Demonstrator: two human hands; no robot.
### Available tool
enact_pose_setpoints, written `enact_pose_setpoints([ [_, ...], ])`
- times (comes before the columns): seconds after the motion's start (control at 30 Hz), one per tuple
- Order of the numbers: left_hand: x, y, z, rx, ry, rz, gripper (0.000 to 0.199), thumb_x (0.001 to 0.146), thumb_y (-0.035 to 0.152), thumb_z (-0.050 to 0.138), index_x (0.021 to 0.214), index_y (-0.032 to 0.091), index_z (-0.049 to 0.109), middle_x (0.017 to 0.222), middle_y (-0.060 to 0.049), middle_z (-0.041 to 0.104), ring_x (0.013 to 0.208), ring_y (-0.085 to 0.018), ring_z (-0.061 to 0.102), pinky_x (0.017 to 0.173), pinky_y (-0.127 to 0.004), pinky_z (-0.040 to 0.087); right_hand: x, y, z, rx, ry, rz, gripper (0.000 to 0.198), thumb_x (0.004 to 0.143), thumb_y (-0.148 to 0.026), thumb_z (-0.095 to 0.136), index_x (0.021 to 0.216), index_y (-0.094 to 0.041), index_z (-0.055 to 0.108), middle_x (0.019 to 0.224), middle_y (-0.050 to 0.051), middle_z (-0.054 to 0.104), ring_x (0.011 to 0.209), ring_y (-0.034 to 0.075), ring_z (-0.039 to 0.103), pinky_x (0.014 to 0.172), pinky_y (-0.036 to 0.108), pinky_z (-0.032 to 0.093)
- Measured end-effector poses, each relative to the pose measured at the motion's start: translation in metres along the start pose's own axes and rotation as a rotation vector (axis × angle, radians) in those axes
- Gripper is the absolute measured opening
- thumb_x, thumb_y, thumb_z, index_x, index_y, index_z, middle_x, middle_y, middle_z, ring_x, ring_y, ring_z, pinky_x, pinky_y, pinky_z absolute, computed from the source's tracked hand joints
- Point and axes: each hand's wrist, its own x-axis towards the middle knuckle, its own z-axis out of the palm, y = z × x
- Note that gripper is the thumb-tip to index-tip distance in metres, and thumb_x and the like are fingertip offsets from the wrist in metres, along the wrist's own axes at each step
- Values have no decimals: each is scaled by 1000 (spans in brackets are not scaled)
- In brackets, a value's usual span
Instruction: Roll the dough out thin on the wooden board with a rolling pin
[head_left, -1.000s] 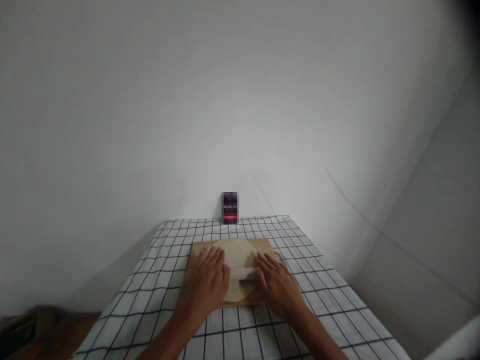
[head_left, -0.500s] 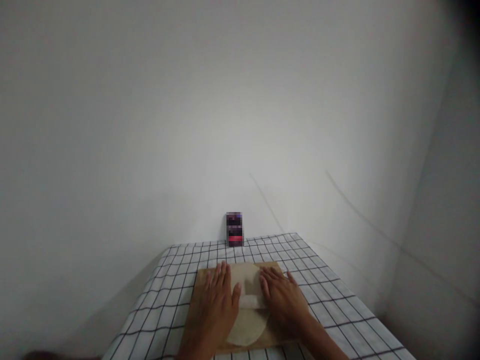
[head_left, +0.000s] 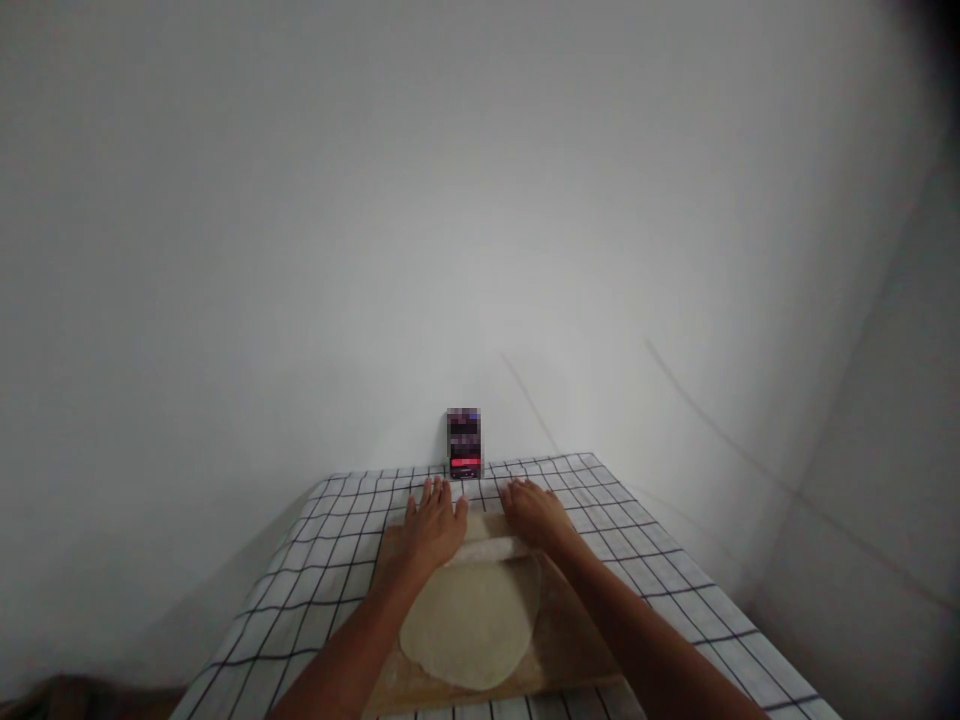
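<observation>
Cream-coloured dough is lying as a thin, roughly round sheet on the wooden board, and through the head camera I am looking down on it from the near side. Across its farther part a whitish rolling pin is resting crosswise, with most of the sheet spreading out on the near side of it and a smaller strip showing beyond. I am seeing the left hand lying palm down over the pin's left end, its fingers stretching forward and fanning apart, its thumb standing off towards the middle. Over the right end the right hand is resting, also back upward, its fingers bunching closer together; I cannot tell from here whether they are curling round the pin, since the hand itself is hiding that end. Both forearms are reaching in from the bottom of my view, the left one covering some of the board's left side. Under the board a white cloth with dark grid lines is covering the table. At its far edge a dark, phone-like device is standing upright just before the pale wall, its front showing blurred blocks and a red band. Low at the left, something brown is showing too dimly for naming.
</observation>
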Motion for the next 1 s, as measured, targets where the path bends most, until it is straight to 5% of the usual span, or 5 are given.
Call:
enact_pose_setpoints([
  [0.17,-38,11,-3,11,136,27,58,101,38,28,151,13,42,159,-16,36,150,-33,29,118,-61,27,-28,5,5,9,-95,-35,46,102,-32,29,136,-18,58,149,14,52,138,28,46,106,47,41],
  [0.43,-121,22,-1,22,366,206,52,100,35,33,144,13,53,153,-12,48,146,-30,38,121,-56,27,-131,-19,-6,-17,60,-25,51,103,-34,25,144,-25,53,156,6,43,147,29,32,118,56,24],
  [0.6,-171,13,0,22,455,376,62,98,29,38,158,18,28,158,-8,42,144,-26,41,117,-49,38,-186,-25,-3,44,107,-72,52,104,-38,25,151,-31,44,159,-1,36,149,26,29,124,54,10],
  [0.73,-203,3,1,118,497,467,77,90,22,42,162,19,14,160,-5,39,144,-25,42,113,-43,42,-215,-11,18,20,133,-171,55,101,-40,37,156,-39,31,160,-5,30,147,27,33,124,54,16],
  [1.0,-178,6,2,96,524,423,61,97,30,41,156,17,31,156,-6,45,142,-23,44,115,-43,39,-192,-10,13,-41,297,-211,49,106,-41,31,153,-31,41,155,1,44,145,24,38,123,53,17],
])
